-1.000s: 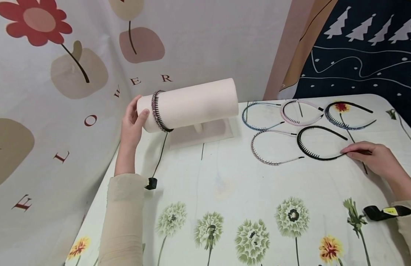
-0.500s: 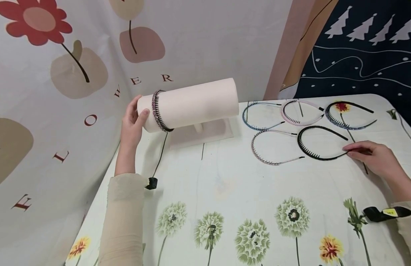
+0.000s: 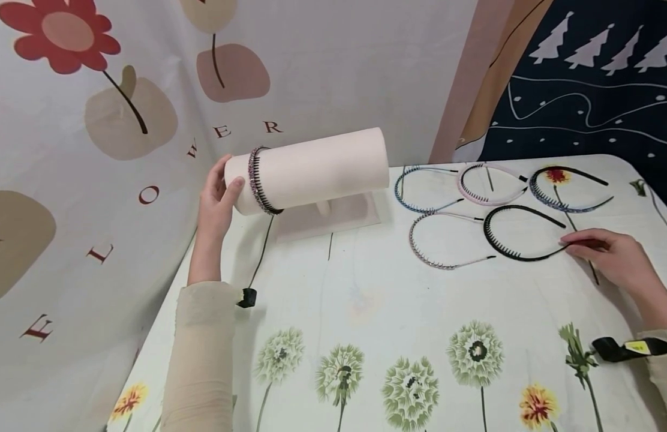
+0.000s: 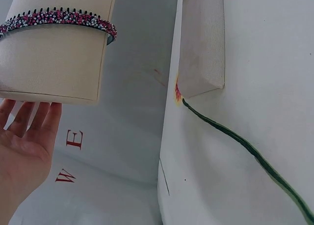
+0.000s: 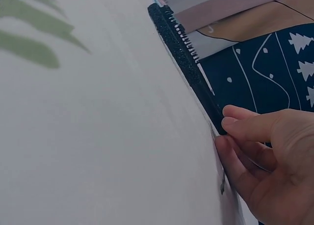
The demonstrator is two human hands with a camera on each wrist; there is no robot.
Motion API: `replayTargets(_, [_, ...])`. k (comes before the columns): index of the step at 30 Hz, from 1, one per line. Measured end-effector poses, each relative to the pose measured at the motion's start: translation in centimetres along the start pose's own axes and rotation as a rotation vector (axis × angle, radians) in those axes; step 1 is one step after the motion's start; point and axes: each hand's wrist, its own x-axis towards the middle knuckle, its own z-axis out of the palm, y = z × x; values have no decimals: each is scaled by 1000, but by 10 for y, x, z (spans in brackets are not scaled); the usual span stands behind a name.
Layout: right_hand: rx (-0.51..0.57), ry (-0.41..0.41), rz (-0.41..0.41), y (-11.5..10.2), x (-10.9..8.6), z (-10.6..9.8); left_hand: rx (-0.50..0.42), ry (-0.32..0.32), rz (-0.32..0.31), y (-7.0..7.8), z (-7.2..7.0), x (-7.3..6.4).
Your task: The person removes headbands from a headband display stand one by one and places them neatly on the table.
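Observation:
My left hand (image 3: 215, 201) holds the left end of a pale padded display roll (image 3: 323, 165), thumb in front and the other fingers behind. Around the roll, close to that hand, sits a toothed headband (image 4: 64, 17) covered in pink, white and dark sparkles. At the right, my right hand (image 3: 616, 258) pinches one tip of a black toothed headband (image 3: 533, 258) lying on the table. The right wrist view shows thumb and fingertips meeting on the end of the black headband (image 5: 184, 58), whose glittery toothed part points away.
Behind the black headband lie a blue headband (image 3: 396, 189), a pink headband (image 3: 501, 168) and a dark blue headband (image 3: 587, 208). A thin beaded headband (image 3: 412, 240) is left of it. The roll stands on a flat base (image 3: 360, 210) against a printed backdrop (image 3: 409, 72).

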Motion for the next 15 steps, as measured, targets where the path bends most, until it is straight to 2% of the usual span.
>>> replayTargets(3, [11, 7, -2, -1, 1, -1, -3, 3, -2, -3, -1, 2])
replayTargets(10, [41, 21, -7, -4, 0, -1, 9, 10, -5, -23, -7, 13])
replayTargets(15, [50, 18, 12, -5, 0, -4, 14, 12, -4, -24, -8, 14])
